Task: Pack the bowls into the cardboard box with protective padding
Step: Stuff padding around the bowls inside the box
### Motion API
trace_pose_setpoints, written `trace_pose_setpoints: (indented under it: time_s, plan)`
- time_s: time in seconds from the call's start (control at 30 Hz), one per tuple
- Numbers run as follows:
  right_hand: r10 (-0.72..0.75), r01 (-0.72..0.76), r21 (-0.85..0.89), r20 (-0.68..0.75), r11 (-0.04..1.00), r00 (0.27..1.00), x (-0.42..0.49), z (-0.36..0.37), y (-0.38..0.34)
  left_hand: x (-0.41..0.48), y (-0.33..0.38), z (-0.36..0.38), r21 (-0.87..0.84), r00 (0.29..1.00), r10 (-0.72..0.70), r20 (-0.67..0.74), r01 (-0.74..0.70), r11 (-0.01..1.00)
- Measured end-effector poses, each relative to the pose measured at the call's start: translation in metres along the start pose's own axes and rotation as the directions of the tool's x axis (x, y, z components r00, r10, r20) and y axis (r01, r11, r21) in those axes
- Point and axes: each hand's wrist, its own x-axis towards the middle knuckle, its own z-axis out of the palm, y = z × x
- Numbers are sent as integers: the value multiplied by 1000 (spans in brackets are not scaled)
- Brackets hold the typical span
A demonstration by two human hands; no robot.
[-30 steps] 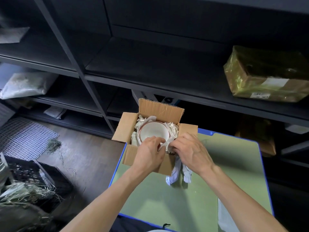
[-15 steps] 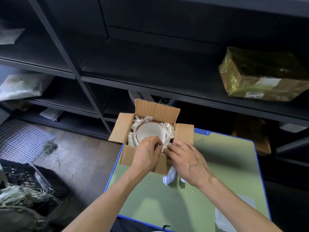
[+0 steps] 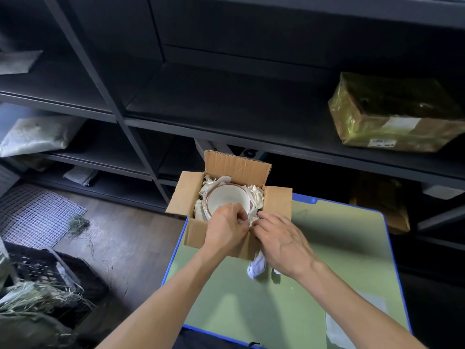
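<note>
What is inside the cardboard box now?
The cardboard box holds a white bowl with crumpled white paper around it. The left hand and right hand cover its near side; anything under the bowl is hidden.

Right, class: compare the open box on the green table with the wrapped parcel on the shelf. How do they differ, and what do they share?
The box stands open with flaps up, showing a bowl in white paper; the parcel is sealed. The box is bare cardboard; the parcel is wrapped in shiny yellowish film and bears labels. The box sits on the table, with both hands at its near edge; the parcel lies untouched on the shelf. Both appear to be brown cardboard.
</note>
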Motion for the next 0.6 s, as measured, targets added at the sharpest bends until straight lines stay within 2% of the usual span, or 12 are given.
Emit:
trace_pose_setpoints:
  time_s: [0.13,0.4,0.6]
  plan:
    - [-24,24,1,54,1000,998,6,-6,0,4,5,-2,5,996,-80,47,80,997]
    - [-41,41,3,42,999,998,4,-2,0,3,7,2,15,987,-152,44,152,988]
    - [-42,43,-28,44,999,998,2,-5,4,4,7,2,18,992,-122,36,122,992]
